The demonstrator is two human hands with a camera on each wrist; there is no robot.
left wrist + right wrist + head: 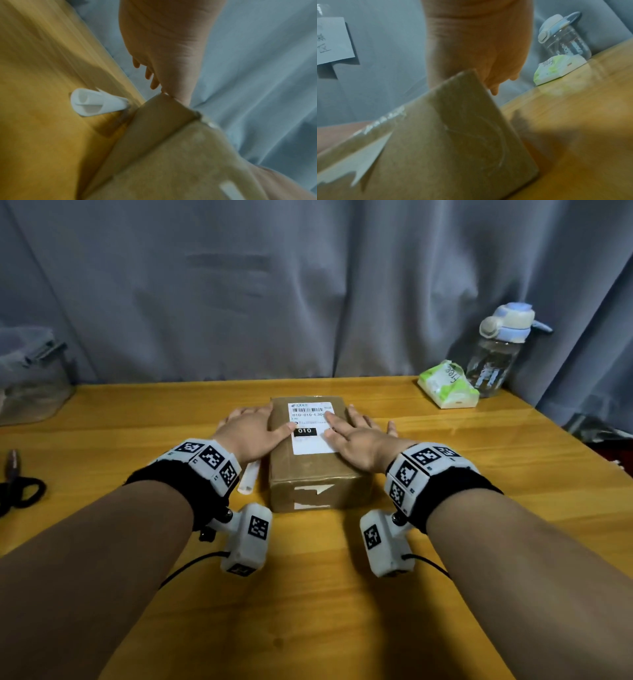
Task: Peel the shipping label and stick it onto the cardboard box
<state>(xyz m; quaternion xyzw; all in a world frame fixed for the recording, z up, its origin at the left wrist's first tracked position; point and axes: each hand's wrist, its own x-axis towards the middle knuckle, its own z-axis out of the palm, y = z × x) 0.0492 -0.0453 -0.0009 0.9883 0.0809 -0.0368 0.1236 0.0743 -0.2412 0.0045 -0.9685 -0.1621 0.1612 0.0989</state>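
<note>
A brown cardboard box [308, 474] sits mid-table, and a white shipping label [310, 440] with a barcode and a black "010" block lies flat on its top. My left hand [253, 428] lies spread over the box's left edge, its thumb touching the label's left side. My right hand [356, 433] rests flat on the right side, with straight fingers pressing the label's right edge. The left wrist view shows the box [154, 142] below my left hand [163, 54]. In the right wrist view, my right hand [479, 47] is over the box [445, 142].
A rolled white backing sheet [249, 479] lies on the table left of the box, also the roll [96, 102]. A tissue pack [448, 386] and water bottle [496, 350] stand back right. Scissors [17, 484] lie far left. A clear container [30, 378] sits back left.
</note>
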